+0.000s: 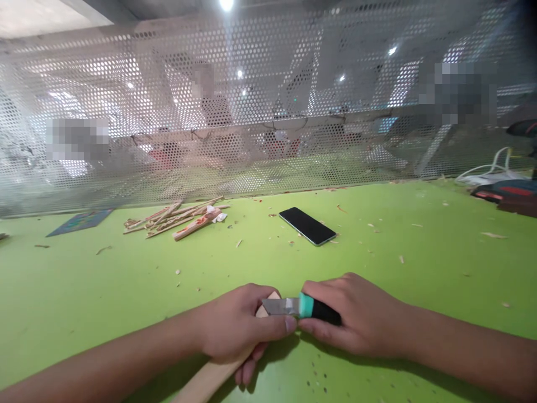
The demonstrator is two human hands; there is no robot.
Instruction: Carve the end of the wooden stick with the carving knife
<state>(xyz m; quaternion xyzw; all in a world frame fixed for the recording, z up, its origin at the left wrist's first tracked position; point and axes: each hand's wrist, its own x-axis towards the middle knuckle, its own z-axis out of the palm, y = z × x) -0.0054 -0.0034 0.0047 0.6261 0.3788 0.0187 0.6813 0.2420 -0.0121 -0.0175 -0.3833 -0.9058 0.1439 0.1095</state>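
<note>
My left hand (235, 322) is wrapped round a pale wooden stick (212, 376), whose tip shows between thumb and forefinger. The stick slants down toward the bottom edge of the view. My right hand (361, 313) grips a carving knife (321, 310) with a black and teal handle. Its short metal blade points left and lies across the stick's tip. My left thumb rests close below the blade, near the right fingertips. Part of the stick is hidden under my left palm.
Beyond my hands a black phone (308, 225) lies on the green table (126, 291). Several carved sticks (180, 218) are piled left of it, with wood shavings scattered about. A flat dark card (79, 221) lies far left, a power tool (507, 190) far right. Perforated metal mesh (251, 162) borders the back.
</note>
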